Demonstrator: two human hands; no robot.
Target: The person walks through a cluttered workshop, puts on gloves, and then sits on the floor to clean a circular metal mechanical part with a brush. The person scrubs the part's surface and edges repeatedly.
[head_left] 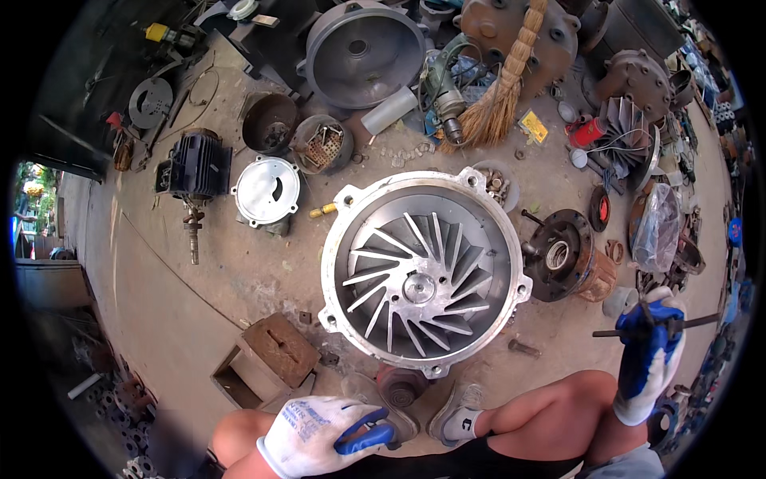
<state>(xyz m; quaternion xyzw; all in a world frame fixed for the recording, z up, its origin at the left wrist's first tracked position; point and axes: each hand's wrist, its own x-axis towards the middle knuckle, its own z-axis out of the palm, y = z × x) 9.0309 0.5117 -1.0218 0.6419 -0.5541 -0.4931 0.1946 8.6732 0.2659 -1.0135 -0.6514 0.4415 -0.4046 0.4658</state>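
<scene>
My right hand [650, 351], in a white glove with a blue palm, is closed around a dark metal bar [692, 322] with a crosspiece, shaped like a T-handle. The bar lies roughly level above my right knee. Over my left knee, my left hand [323, 431], gloved alike, is loosely curled, with thumb and fingers apart and nothing visible in it. In front of me stands a round metal housing [329, 263] with bolt lugs around its rim. Inside it sits a bladed impeller [419, 289], its hub facing up.
A rusty block [281, 349] stands front left. Beyond are an electric motor [196, 164], a round cover plate [268, 190] and a large casting [367, 56]. A drill [447, 100] lies beside a straw broom [499, 104]. Right of the housing sits a flanged part [558, 255].
</scene>
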